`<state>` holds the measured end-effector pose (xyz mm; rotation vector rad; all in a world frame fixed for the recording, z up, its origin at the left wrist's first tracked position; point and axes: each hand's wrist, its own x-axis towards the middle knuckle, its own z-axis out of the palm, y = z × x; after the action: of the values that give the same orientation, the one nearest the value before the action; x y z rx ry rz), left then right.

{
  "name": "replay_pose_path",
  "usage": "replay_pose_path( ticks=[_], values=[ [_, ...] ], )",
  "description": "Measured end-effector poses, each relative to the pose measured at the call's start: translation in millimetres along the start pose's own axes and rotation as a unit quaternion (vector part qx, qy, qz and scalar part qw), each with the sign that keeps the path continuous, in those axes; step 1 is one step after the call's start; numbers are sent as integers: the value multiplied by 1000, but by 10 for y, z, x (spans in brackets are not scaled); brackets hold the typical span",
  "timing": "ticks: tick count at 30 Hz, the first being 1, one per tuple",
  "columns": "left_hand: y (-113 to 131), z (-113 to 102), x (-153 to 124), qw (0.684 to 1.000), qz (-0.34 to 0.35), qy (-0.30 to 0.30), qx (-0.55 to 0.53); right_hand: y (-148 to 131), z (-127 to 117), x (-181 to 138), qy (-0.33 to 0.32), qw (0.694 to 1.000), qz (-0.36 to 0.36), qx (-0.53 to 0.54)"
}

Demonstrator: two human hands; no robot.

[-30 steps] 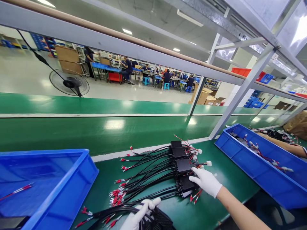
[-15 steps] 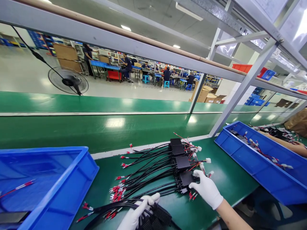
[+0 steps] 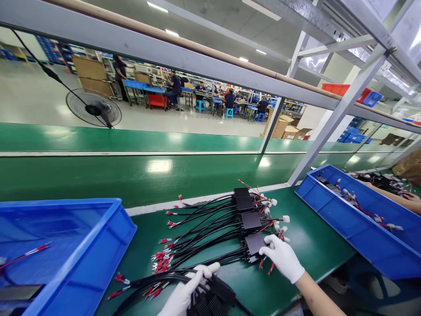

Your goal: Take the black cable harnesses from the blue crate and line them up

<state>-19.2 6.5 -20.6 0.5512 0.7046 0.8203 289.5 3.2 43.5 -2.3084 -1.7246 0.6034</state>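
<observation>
My white-gloved left hand (image 3: 189,289) is wrapped round a bundle of black cables (image 3: 158,277), with ribbed black modules (image 3: 220,293) at its right end and red-and-white terminals at its left. Several flat black modules (image 3: 250,220) lie in a column on the bench, their black leads running left to red terminals (image 3: 161,260). White connectors (image 3: 285,219) on thin wires stick out to the right. My right hand (image 3: 283,258), also gloved, has thumb and fingers closed on the right edge of the nearest flat black module (image 3: 255,242); the undersides of those fingers are hidden.
A blue bin (image 3: 126,228) with a few wired parts stands at the left. Another blue bin (image 3: 332,221) at the right holds modules, and a co-worker's arm (image 3: 394,196) reaches beyond it. A slanted metal post (image 3: 324,127) rises from the bench; a fan (image 3: 94,108) stands behind.
The nearest flat module has turned slightly and shifted a little under my right hand. My left hand keeps its bundle in nearly the same place. The camera view has shifted slightly.
</observation>
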Motion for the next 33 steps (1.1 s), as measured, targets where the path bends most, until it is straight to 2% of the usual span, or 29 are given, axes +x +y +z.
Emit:
replay_pose_path(
  ticks=[2, 4, 7, 9, 12, 16, 19, 21, 24, 27, 28, 30, 33],
  values=[
    [-2, -3, 3, 1000, 5, -7, 6, -11, -67, -19, -19, 1000, -16, 0],
    [-7, -11, 4, 1000, 9, -14, 13, -39, -92, -68, -18, 998, -39, -44],
    [-30, -42, 10, 1000, 9, -10, 25, -106, -8, -140, 39, 979, -76, -185],
    [-60, -78, 21, 999, 12, -5, 32, -150, 99, -146, 70, 963, -93, -241],
    [-116, -135, 43, 999, 20, -18, 26, -191, 224, -80, 84, 960, -97, -249],
    [-135, -130, 48, 999, 10, -37, -17, -214, 228, -42, 96, 960, -90, -248],
    [-93, -63, 24, 1000, 10, -6, 0, -286, 223, -203, 112, 966, -118, -200],
    [-66, -31, 6, 999, 23, 5, 24, -388, 297, -383, 76, 979, -154, -110],
    [-62, -41, -14, 997, 54, 0, 57, -583, 531, -625, -85, 985, -145, 42],
    [-82, -90, -24, 996, 66, -11, 66, -742, 755, -721, -195, 962, -88, 172],
    [-86, -103, -26, 995, 65, -15, 67, -778, 792, -724, -202, 955, -65, 207],
    [-87, -111, -30, 995, 68, -25, 66, -828, 799, -713, -176, 956, -27, 235],
    [-74, -87, -36, 995, 75, -50, 40, -865, 713, -720, -99, 977, -22, 188]
  ],
)
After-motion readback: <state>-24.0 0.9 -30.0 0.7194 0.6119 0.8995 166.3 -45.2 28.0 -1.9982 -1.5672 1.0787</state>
